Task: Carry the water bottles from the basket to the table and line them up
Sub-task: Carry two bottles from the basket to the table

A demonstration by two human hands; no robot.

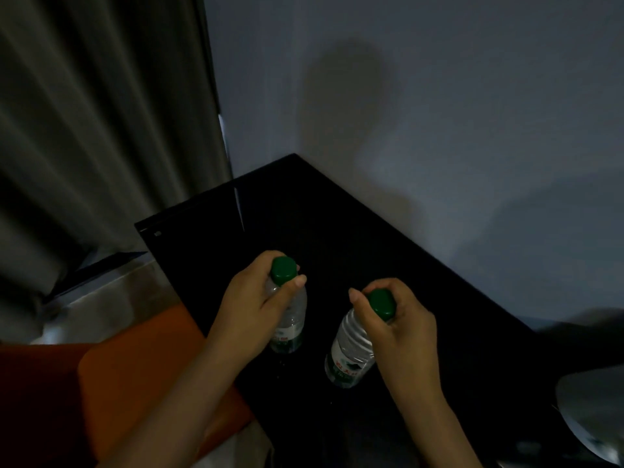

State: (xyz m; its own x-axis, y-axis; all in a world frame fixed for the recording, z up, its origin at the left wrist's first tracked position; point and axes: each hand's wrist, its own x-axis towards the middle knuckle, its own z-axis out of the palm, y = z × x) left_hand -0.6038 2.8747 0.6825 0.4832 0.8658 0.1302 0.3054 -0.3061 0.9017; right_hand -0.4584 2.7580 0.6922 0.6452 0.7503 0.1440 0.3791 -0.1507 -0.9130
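Orange cushion [141,376]: near left, at the table [337,224] edge.
right hand [401,336]: fingers curled round neck of right bottle [351,352], under green cap; bottle tilted, over near part of black table.
left hand [250,305]: fingers wrapped round neck of left bottle [292,319]; roughly upright, slightly farther left.
bottle bases: tabletop contact unclear.
curtain [101,113]: grey, far left.

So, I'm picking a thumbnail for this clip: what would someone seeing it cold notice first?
Two clear, green-capped water bottles stand out against the black table. The left hand grips the left bottle by its neck, and the right hand grips the right bottle, which tilts. Next comes the orange cushion at lower left.
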